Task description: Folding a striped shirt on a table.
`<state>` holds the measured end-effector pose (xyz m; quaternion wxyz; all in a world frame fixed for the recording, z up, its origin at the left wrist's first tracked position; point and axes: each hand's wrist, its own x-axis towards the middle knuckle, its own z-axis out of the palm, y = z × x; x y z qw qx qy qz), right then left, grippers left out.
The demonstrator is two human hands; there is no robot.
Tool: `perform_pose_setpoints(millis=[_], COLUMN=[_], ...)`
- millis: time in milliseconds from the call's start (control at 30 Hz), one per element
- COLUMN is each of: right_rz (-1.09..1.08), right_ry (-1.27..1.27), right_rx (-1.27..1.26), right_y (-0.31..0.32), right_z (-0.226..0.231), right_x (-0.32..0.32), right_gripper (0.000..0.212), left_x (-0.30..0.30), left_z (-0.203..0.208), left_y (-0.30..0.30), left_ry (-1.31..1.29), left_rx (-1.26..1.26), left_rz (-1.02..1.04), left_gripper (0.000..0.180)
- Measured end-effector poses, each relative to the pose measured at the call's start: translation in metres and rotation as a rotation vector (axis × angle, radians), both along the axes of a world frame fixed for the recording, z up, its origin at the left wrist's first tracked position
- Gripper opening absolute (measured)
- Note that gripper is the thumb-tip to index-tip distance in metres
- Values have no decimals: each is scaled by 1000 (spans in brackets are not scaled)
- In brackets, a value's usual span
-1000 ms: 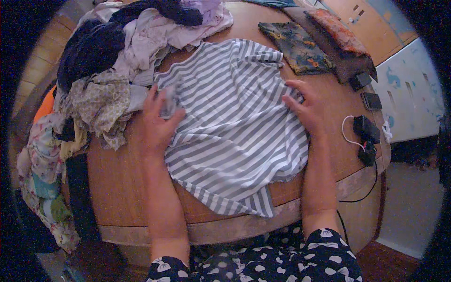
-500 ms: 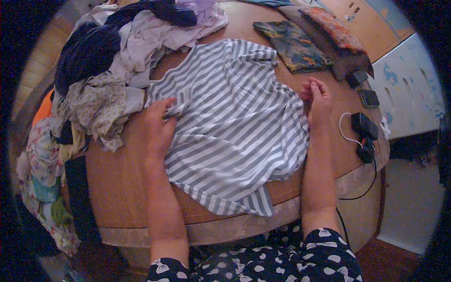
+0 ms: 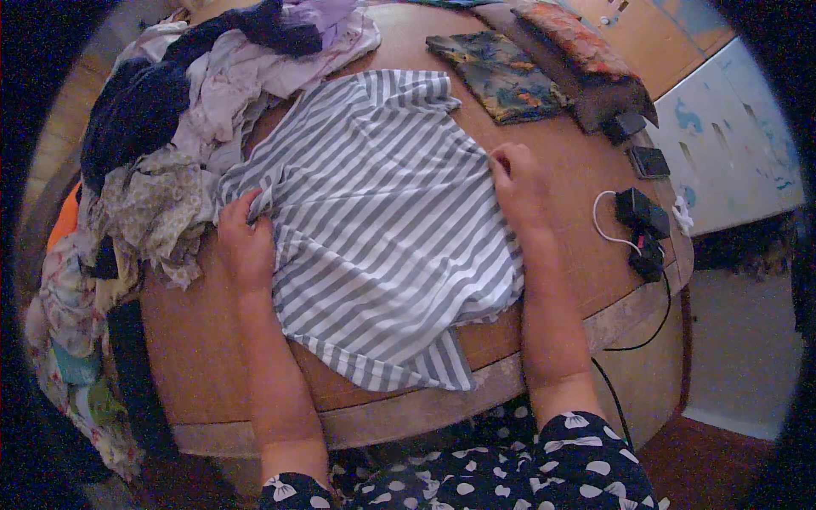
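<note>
A grey-and-white striped shirt (image 3: 374, 221) lies spread on the wooden table, its collar or sleeve end at the far side and its near edge folded over unevenly. My left hand (image 3: 246, 242) pinches the shirt's left edge, near a small striped flap. On the opposite side my right hand (image 3: 517, 183) has its fingers curled closed on the shirt's right edge. Between the two hands the cloth lies fairly flat, with some creases toward the near right.
A heap of clothes (image 3: 144, 127) covers the table's left side and hangs over its edge. A folded dark patterned cloth (image 3: 501, 76) lies at the back, beside an orange patterned bundle (image 3: 586, 51). Black adapters (image 3: 642, 212) with cables sit on the right.
My right hand has gone from hovering beside the shirt to gripping its right edge. Both hands have drawn the cloth flatter, smoothing the bunched right side. The whole view has shifted slightly.
</note>
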<state>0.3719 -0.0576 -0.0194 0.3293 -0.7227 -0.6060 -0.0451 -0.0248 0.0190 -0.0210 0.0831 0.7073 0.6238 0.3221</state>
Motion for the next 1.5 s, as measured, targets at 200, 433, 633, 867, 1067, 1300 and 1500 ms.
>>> perform_pose_setpoints(millis=[200, 433, 633, 867, 1067, 1300, 1500], right_rz=[-88, 92, 253, 202, 103, -273, -177], right_ry=[284, 322, 325, 447, 416, 399, -14], right_rx=[-67, -15, -71, -43, 81, 247, 66], right_y=[-6, -3, -3, -2, 6, 11, -15], right_z=[12, 17, 20, 10, 6, -6, -16], right_x=[8, -15, -12, -17, -13, 19, 59], right_gripper=[16, 24, 25, 23, 32, 47, 47], left_x=[-1, -6, 35, 38, 21, 21, 24], left_z=[-3, 10, 53, 73, 49, 49, 49], left_y=[7, 6, -17, -23, -15, -16, -17], left_ry=[156, 114, 152, 12, -90, -129, -210], left_rx=[-65, -88, -297, -304, -169, -148, -129], left_rz=[-7, -40, 44, -11, -50, -65, -73], left_gripper=[43, 42, 39, 32, 32, 30, 29])
